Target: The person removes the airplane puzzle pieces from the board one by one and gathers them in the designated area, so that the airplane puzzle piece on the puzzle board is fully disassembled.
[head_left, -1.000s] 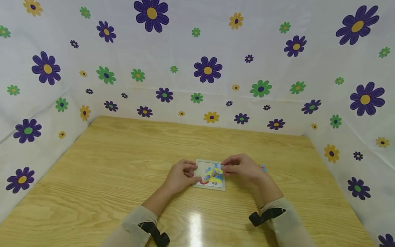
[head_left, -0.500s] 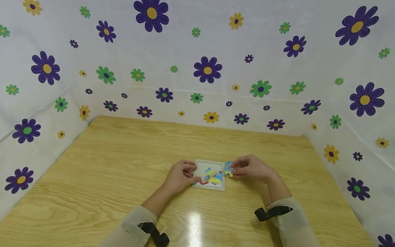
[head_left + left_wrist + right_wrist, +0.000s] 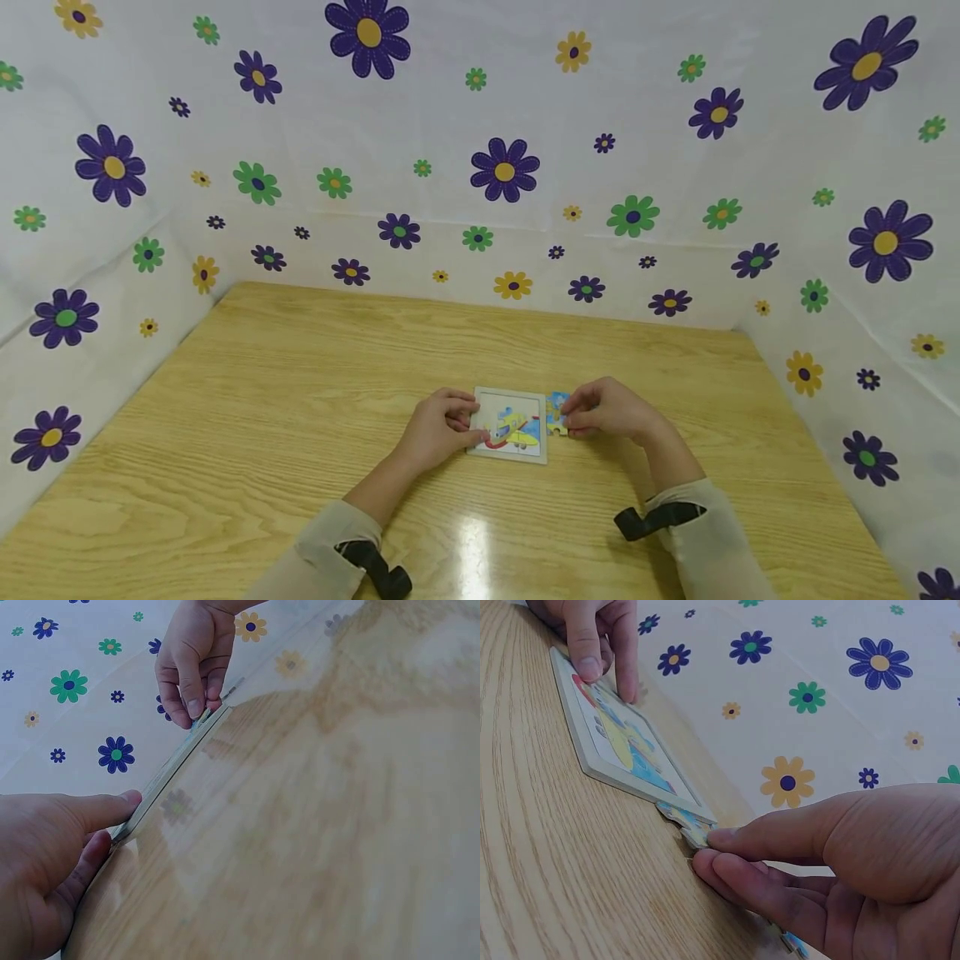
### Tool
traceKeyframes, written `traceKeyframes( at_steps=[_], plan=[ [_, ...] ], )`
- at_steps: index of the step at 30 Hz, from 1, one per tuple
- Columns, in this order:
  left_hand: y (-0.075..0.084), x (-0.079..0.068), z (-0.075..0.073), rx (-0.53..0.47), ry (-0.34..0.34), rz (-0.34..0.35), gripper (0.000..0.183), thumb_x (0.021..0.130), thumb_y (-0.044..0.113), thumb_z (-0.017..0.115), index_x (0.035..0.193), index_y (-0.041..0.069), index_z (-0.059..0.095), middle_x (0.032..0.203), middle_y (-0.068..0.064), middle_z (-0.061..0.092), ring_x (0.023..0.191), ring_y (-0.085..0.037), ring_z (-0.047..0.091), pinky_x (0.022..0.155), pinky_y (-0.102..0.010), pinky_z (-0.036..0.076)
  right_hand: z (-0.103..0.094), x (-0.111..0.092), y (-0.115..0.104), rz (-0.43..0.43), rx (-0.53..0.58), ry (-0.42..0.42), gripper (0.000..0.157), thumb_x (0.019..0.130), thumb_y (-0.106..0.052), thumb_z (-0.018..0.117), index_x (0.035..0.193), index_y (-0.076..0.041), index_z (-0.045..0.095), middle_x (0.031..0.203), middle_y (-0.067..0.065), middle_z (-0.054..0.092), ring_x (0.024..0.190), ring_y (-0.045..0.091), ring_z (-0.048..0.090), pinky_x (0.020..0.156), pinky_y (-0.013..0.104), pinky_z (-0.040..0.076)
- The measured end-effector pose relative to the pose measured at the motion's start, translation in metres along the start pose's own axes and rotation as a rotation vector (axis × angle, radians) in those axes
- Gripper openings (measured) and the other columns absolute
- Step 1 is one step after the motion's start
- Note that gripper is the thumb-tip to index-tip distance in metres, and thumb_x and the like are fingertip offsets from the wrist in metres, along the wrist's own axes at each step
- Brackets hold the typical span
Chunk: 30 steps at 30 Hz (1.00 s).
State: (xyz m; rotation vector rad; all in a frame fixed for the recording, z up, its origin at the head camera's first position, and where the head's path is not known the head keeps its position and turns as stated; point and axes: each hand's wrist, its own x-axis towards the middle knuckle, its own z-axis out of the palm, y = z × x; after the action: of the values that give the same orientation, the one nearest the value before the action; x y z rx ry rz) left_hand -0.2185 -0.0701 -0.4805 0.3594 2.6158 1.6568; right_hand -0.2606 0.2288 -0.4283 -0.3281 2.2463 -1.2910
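Observation:
A small square jigsaw tray (image 3: 507,457) with a pale frame lies on the table, a yellow airplane picture partly filling it. My left hand (image 3: 435,429) grips its left edge, with the thumb on the frame's near left part and the fingers at the far side. Just right of the tray, my right hand (image 3: 611,408) pinches a blue-and-yellow jigsaw piece (image 3: 695,837) between thumb and fingers, low over the table. Another blue bit of jigsaw (image 3: 559,399) shows beside the tray's right edge; whether it is a separate piece I cannot tell.
Another blue piece (image 3: 793,943) shows partly under the right hand in the right wrist view. The wooden table (image 3: 300,375) is enclosed by white flowered cloth walls (image 3: 420,108) at the back and sides. Black straps with cameras (image 3: 660,518) sit on both wrists.
My right hand has moved right, from over the tray's upper right corner to beside it. Jigsaw pieces now show next to the tray there, slightly shifted since half a second ago. The left hand stays put.

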Motion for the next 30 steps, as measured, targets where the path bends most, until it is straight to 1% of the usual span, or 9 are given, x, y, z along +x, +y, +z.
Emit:
traceKeyframes(
  at_steps=[6, 12, 16, 21, 27, 30],
  plan=[
    [0.0, 0.0, 0.0, -0.011, 0.005, -0.001, 0.041, 0.075, 0.015, 0.089, 0.109, -0.001, 0.074, 0.115, -0.009, 0.064, 0.082, -0.013, 0.059, 0.071, -0.018, 0.052, 0.001, 0.0, -0.001, 0.007, 0.01, 0.003, 0.018, 0.093, -0.001, 0.067, 0.106, 0.011, 0.066, 0.094, 0.014, 0.071, 0.079, 0.015, 0.071, 0.074, 0.031, 0.061],
    [0.001, 0.0, 0.0, -0.013, 0.006, -0.006, 0.04, 0.074, 0.015, 0.089, 0.109, 0.0, 0.074, 0.116, -0.009, 0.064, 0.082, -0.013, 0.059, 0.071, -0.018, 0.052, 0.004, 0.0, -0.003, 0.025, 0.0, 0.029, 0.019, 0.091, -0.003, 0.07, 0.104, 0.01, 0.067, 0.092, 0.012, 0.071, 0.077, 0.015, 0.07, 0.073, 0.031, 0.061],
    [0.001, -0.001, 0.0, -0.01, 0.001, -0.004, 0.04, 0.075, 0.015, 0.089, 0.109, 0.0, 0.074, 0.117, -0.008, 0.063, 0.082, -0.012, 0.059, 0.071, -0.017, 0.053, 0.005, 0.0, -0.002, 0.025, 0.013, 0.048, 0.021, 0.091, -0.004, 0.071, 0.106, 0.009, 0.067, 0.094, 0.013, 0.071, 0.078, 0.015, 0.07, 0.074, 0.031, 0.061],
    [0.0, -0.001, -0.001, 0.004, 0.0, 0.002, 0.041, 0.075, 0.015, 0.089, 0.11, -0.001, 0.074, 0.118, -0.008, 0.063, 0.082, -0.011, 0.059, 0.071, -0.018, 0.053, 0.009, 0.004, -0.003, 0.011, 0.01, 0.074, 0.024, 0.091, -0.01, 0.073, 0.109, 0.005, 0.068, 0.097, 0.012, 0.07, 0.081, 0.015, 0.07, 0.075, 0.031, 0.061],
    [0.001, -0.001, -0.001, 0.002, -0.002, -0.004, 0.041, 0.075, 0.015, 0.089, 0.111, 0.0, 0.074, 0.118, -0.008, 0.063, 0.082, -0.011, 0.059, 0.071, -0.017, 0.053, 0.018, 0.008, -0.006, -0.036, 0.061, 0.058, 0.031, 0.092, -0.013, 0.072, 0.117, 0.006, 0.067, 0.103, 0.016, 0.067, 0.086, 0.017, 0.072, 0.08, 0.033, 0.061],
    [0.0, -0.001, 0.0, 0.004, -0.001, -0.003, 0.041, 0.076, 0.015, 0.089, 0.111, 0.0, 0.074, 0.117, -0.008, 0.063, 0.082, -0.011, 0.059, 0.071, -0.017, 0.053, 0.025, 0.011, -0.007, -0.058, 0.055, 0.064, 0.034, 0.092, -0.014, 0.073, 0.12, 0.004, 0.068, 0.104, 0.015, 0.066, 0.087, 0.016, 0.07, 0.08, 0.031, 0.061]
  ],
)
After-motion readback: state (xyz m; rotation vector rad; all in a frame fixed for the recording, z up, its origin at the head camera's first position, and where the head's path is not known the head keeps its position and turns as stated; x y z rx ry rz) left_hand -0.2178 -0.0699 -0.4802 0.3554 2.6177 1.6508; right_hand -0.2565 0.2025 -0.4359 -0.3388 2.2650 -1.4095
